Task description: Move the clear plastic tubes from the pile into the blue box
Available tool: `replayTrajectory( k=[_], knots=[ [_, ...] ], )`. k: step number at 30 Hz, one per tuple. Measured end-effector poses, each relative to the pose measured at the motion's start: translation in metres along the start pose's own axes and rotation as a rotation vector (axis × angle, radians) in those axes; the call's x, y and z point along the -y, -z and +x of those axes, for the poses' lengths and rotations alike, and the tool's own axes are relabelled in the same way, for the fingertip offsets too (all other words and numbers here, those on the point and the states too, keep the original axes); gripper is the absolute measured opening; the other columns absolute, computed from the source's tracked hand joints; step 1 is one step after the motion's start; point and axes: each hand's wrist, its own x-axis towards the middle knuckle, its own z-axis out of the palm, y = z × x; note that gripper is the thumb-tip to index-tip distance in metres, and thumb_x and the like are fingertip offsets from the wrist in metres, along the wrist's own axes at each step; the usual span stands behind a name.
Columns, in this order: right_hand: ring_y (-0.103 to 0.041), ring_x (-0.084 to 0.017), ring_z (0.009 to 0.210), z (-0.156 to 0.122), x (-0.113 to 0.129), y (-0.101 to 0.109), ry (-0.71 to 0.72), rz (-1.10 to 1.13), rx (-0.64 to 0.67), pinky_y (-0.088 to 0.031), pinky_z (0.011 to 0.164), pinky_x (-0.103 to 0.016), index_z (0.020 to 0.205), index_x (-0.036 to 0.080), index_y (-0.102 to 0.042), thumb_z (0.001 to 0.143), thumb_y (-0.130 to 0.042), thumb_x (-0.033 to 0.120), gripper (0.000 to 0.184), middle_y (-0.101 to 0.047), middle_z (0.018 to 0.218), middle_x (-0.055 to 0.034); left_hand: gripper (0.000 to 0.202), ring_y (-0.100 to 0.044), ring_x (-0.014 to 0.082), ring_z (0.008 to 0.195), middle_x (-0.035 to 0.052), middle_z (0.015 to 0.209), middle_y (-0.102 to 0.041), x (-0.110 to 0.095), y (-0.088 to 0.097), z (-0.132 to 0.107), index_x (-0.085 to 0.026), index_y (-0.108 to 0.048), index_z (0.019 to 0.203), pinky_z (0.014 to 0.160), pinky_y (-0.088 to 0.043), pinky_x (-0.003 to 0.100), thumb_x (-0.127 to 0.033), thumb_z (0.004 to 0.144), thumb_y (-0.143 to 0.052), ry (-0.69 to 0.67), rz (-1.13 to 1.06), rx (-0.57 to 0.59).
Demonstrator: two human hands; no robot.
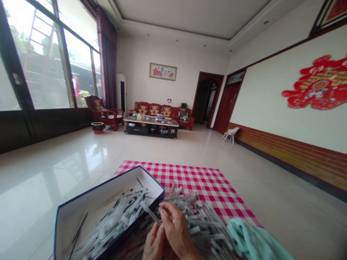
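A pink-and-white checked cloth (pixel 195 180) spreads under the work, and on its left sits a blue-edged open box (pixel 148 181) with white inner walls, its near right side running close beside the hands. Inside lies a jumble of clear and whitish pen parts (pixel 121 216), with a few thin dark sticks (pixel 78 231) leaning at the left. A loose pile of pens (pixel 203 224) crowds the cloth right of the box, partly hidden by the hands, and a crumpled mint-green towel (pixel 252 236) lies at its right edge. Across the glossy floor, well apart, stand a low black table (pixel 137 129), a red wooden armchair (pixel 112 122) and a small pale chair (pixel 231 134) by the wall. The left hand (pixel 154 241) grips the lower end of a single pen (pixel 149 212) between its fingertips; the right hand (pixel 175 225) is bent beside it, thumb and forefinger close together (whether they pinch anything, I cannot tell). The pen is slim, straight and translucent grey-white, tilted up toward the left in front of the box's near right side, with its lower tip covered by the fingers.
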Motion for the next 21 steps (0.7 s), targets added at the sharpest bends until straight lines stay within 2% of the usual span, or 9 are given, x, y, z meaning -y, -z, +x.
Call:
replayTrajectory(
  k=[4, 8, 11, 14, 18, 21],
  knots=[
    [-0.065, -0.026, 0.09, -0.018, -0.01, 0.024, -0.039, -0.034, -0.025, -0.051, 0.078, -0.033, 0.099, 0.021, -0.069, 0.083, -0.057, 0.038, 0.026, -0.071, 0.096, -0.0092, 0.051, -0.054, 0.0156, 0.046, -0.0005, 0.047, -0.057, -0.001, -0.006, -0.007, -0.017, -0.071, 0.082, 0.048, -0.044, 0.023, -0.064, 0.065, -0.063, -0.057, 0.138, 0.131],
    [-0.065, -0.026, 0.083, -0.023, -0.018, 0.035, -0.125, -0.017, 0.019, -0.05, 0.076, -0.034, 0.096, 0.019, -0.068, 0.083, -0.057, 0.039, 0.026, -0.072, 0.087, -0.0078, 0.044, -0.047, 0.0132, 0.043, -0.0028, 0.042, -0.05, -0.002, -0.009, -0.008, -0.017, -0.072, 0.074, 0.046, -0.039, 0.021, -0.059, 0.07, -0.06, -0.145, 0.341, 0.169],
    [-0.065, -0.025, 0.079, -0.025, -0.027, 0.04, -0.19, 0.075, 0.05, -0.049, 0.074, -0.033, 0.085, 0.018, -0.069, 0.082, -0.058, 0.041, 0.026, -0.071, 0.079, -0.0054, 0.032, -0.045, 0.0118, 0.043, -0.0032, 0.044, -0.051, -0.005, -0.008, -0.004, -0.017, -0.074, 0.071, 0.046, -0.036, 0.019, -0.047, 0.072, -0.061, -0.27, 0.497, 0.175],
    [-0.064, -0.025, 0.08, -0.028, -0.037, 0.044, -0.253, 0.223, -0.027, -0.049, 0.072, -0.032, 0.083, 0.017, -0.07, 0.08, -0.059, 0.047, 0.031, -0.071, 0.08, -0.0057, 0.021, -0.05, 0.013, 0.044, -0.002, 0.047, -0.057, -0.009, -0.004, 0.002, -0.017, -0.076, 0.073, 0.047, -0.036, 0.019, -0.035, 0.071, -0.064, -0.314, 0.609, 0.171],
    [-0.064, -0.023, 0.066, -0.03, -0.045, 0.043, -0.328, 0.326, -0.133, -0.05, 0.059, -0.032, 0.084, 0.017, -0.07, 0.079, -0.057, 0.054, 0.04, -0.07, 0.074, -0.006, 0.024, -0.056, 0.0163, 0.045, 0.0003, 0.048, -0.061, -0.014, 0.003, 0.009, -0.017, -0.076, 0.079, 0.046, -0.037, 0.021, -0.037, 0.074, -0.063, -0.233, 0.678, 0.152],
    [-0.064, -0.022, 0.061, -0.031, -0.047, 0.039, -0.34, 0.395, -0.189, -0.05, 0.055, -0.031, 0.083, 0.017, -0.068, 0.08, -0.055, 0.056, 0.041, -0.07, 0.069, -0.006, 0.026, -0.058, 0.0157, 0.051, 0.0023, 0.056, -0.062, -0.016, 0.007, 0.01, -0.021, -0.075, 0.069, 0.051, -0.039, 0.021, -0.04, 0.079, -0.06, -0.39, 0.775, 0.13]
  ],
)
